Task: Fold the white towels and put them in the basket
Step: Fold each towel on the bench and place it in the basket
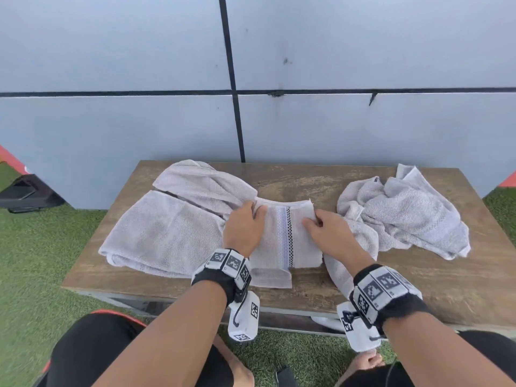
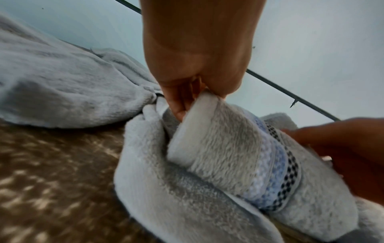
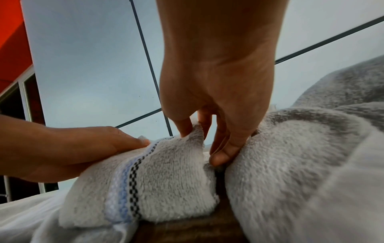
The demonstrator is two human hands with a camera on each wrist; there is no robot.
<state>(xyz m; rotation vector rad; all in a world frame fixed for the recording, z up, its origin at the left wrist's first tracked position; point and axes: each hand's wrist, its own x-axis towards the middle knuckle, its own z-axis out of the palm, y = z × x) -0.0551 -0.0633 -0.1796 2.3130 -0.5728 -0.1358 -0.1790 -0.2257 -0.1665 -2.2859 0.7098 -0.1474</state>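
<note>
A folded white towel [image 1: 282,236] with a blue and black checked stripe lies at the middle of the wooden table [image 1: 418,280]. My left hand [image 1: 245,224] pinches the towel's left edge [image 2: 199,105] near its far corner. My right hand [image 1: 326,230] pinches the right edge [image 3: 195,131] between thumb and fingers, while its other fingers [image 3: 224,154] dip between this towel and the one beside it. The striped towel [image 2: 239,156] [image 3: 158,180] lies on the table under both hands. No basket is in view.
A large white towel [image 1: 167,233] lies partly folded at the left of the table. A crumpled white towel [image 1: 402,216] lies at the right. A grey panelled wall [image 1: 363,127] stands behind the table, and green turf [image 1: 36,247] surrounds it. A dark object [image 1: 25,194] sits far left.
</note>
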